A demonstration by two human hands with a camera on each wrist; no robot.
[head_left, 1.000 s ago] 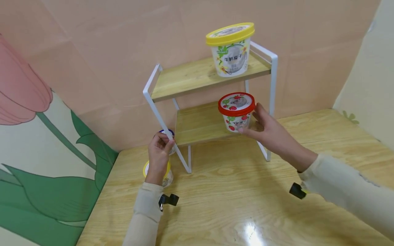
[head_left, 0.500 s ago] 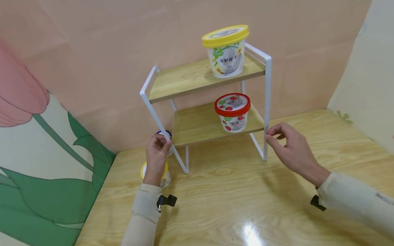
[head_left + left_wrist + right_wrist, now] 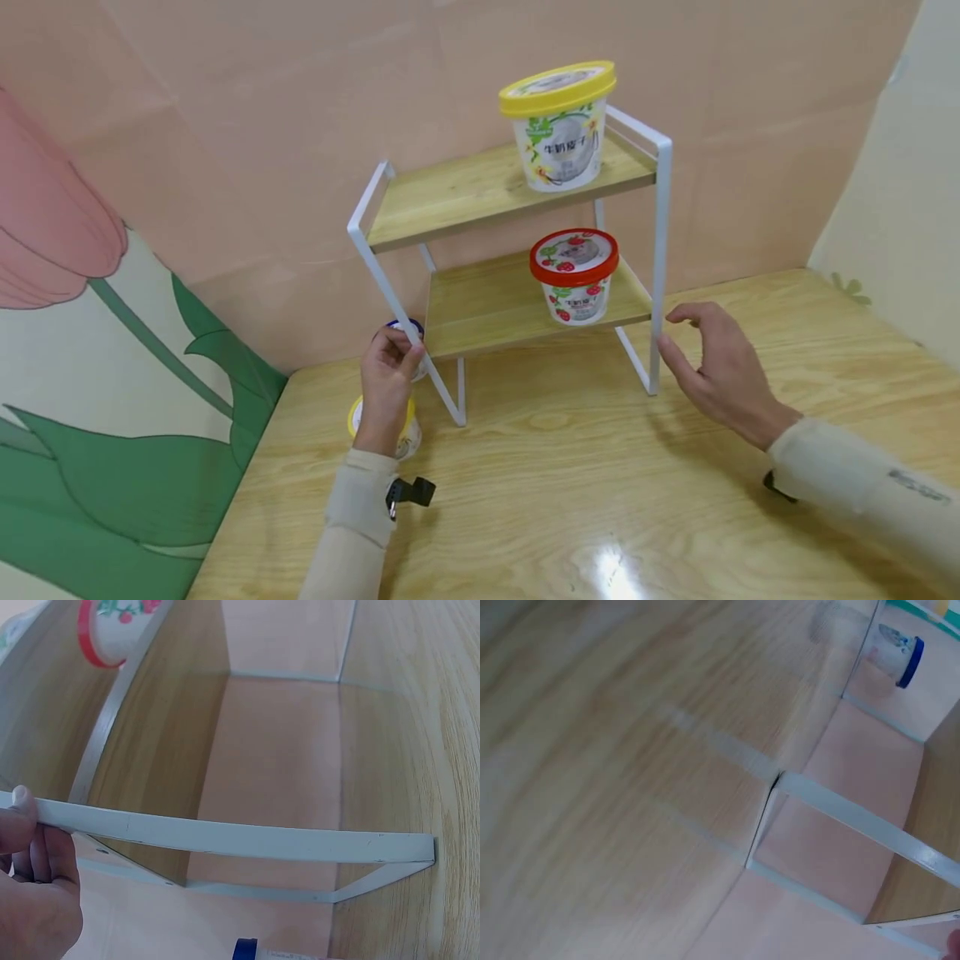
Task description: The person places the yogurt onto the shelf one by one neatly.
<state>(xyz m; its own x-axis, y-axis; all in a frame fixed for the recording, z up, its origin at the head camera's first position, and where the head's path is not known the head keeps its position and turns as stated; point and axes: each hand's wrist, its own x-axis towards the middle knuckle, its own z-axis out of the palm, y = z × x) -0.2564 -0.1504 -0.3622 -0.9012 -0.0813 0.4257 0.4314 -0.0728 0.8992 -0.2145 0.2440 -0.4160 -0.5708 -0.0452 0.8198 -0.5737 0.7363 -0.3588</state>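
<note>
A two-tier rack with wooden boards [image 3: 450,193] and white metal legs stands on the table. My left hand [image 3: 386,377] grips its left front leg between thumb and fingers, as the left wrist view also shows. On the lower board sits an ice cream tub with a red lid [image 3: 575,277], upright near the right side. A larger yellow-lidded tub [image 3: 561,133] stands on the upper board. Beside the right front leg [image 3: 661,250], my right hand [image 3: 723,367] holds nothing, its thumb and forefinger apart. Its thumb tip is close to the leg; I cannot tell if they touch.
Left of the rack, partly behind my left hand, are a blue-lidded tub [image 3: 895,656] and another yellow-lidded tub [image 3: 409,435] on the table. A pink wall covering [image 3: 262,167] rises behind, with a printed tulip [image 3: 52,208] at left.
My right hand has let go of the red-lidded tub on the lower board and moved right and down to the right leg. Its fingertips have since parted. My left hand keeps its grip.
</note>
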